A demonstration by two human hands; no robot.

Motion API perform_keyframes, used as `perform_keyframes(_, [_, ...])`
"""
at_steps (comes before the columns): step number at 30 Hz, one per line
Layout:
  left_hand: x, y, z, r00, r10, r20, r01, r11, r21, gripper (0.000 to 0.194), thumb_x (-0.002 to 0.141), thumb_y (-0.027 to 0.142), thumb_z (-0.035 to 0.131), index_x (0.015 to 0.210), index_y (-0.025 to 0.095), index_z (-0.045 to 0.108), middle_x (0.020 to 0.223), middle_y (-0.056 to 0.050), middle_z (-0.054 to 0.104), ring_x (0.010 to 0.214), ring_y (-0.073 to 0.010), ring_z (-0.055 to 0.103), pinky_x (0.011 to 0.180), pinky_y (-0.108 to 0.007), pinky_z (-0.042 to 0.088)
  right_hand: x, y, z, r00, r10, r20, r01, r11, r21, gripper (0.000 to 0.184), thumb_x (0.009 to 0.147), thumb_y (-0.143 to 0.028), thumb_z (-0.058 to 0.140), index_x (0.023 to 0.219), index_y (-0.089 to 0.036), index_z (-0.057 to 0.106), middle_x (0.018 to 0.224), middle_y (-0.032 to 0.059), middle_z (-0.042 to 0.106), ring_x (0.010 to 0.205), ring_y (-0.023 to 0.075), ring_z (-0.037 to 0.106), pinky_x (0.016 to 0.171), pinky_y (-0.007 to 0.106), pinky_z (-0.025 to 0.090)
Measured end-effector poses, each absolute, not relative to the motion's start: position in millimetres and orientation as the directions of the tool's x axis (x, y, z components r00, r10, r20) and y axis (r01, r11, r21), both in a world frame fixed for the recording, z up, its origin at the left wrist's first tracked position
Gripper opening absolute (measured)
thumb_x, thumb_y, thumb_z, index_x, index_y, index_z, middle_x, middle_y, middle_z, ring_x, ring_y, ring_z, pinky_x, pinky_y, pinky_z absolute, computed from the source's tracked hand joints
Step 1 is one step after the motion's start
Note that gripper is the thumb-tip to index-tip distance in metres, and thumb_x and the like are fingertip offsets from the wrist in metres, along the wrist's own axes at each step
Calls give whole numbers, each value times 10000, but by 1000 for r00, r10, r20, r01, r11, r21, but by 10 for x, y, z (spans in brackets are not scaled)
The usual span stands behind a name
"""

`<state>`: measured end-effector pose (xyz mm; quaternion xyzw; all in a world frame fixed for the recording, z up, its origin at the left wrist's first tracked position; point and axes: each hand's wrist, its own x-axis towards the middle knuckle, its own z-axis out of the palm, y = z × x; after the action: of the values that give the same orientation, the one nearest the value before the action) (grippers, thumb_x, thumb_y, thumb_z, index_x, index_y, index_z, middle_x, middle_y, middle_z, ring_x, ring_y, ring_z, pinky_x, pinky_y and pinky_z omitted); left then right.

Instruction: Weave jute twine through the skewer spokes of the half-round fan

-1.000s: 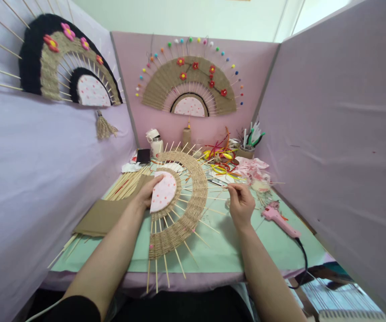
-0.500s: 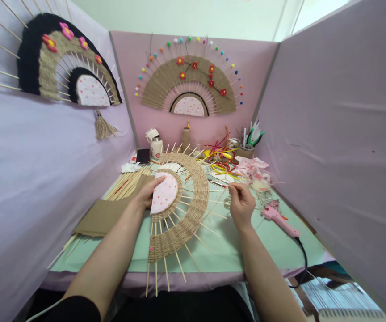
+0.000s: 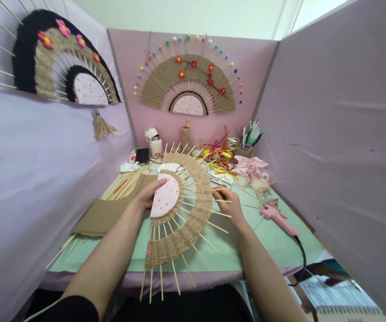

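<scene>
A half-round woven fan [image 3: 203, 192] of tan twine on thin wooden sticks is held upright over the table, its straight side to the left. My left hand [image 3: 149, 193] is closed on its white centre with pink dots [image 3: 166, 196], thumb in front and fingers hidden behind. At the fan's right outer edge, my right hand [image 3: 229, 203] is closed among the protruding sticks, fingertips pinched by the weave. The thin twine in its fingers is mostly hidden there. Small pink marks sit on the lower weave.
A pink glue gun [image 3: 280, 219] lies at right, its black cord over the edge. Brown fabric [image 3: 102, 217] and loose sticks [image 3: 122, 185] lie at left. Behind are a white bottle [image 3: 155, 144], a twine spool [image 3: 185, 134], coloured pipe cleaners [image 3: 224, 166] and a tool pot [image 3: 245, 151]. Finished fans hang on the partitions.
My right hand has moved left, from out beyond the stick tips to the fan's outer edge. The fan has shifted and tilted slightly; my left hand keeps its hold.
</scene>
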<state>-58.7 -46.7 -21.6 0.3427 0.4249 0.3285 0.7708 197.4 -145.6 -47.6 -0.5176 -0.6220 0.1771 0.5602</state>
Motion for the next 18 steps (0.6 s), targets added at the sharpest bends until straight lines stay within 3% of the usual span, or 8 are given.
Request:
perform_keyframes(11, [-583,-475,-196,421,792,-441,-203,557,806,247,858,239,469,896,56,632,696,-121,705,565,-181,664,578,-268,540,2009,-1449,-484,282,799,531,439,384,-812,253,796,-400,552,773,-173,662,703,36,643,548,129,508,518,245,390])
perform_keyframes(18, [-593,-478,-197,432,783,-447,-207,569,796,248,855,233,476,919,51,632,701,-132,705,571,-188,669,569,-264,542,2054,-1459,-480,374,736,564,471,373,-799,229,814,-375,531,817,-176,646,674,16,615,580,137,522,544,251,401])
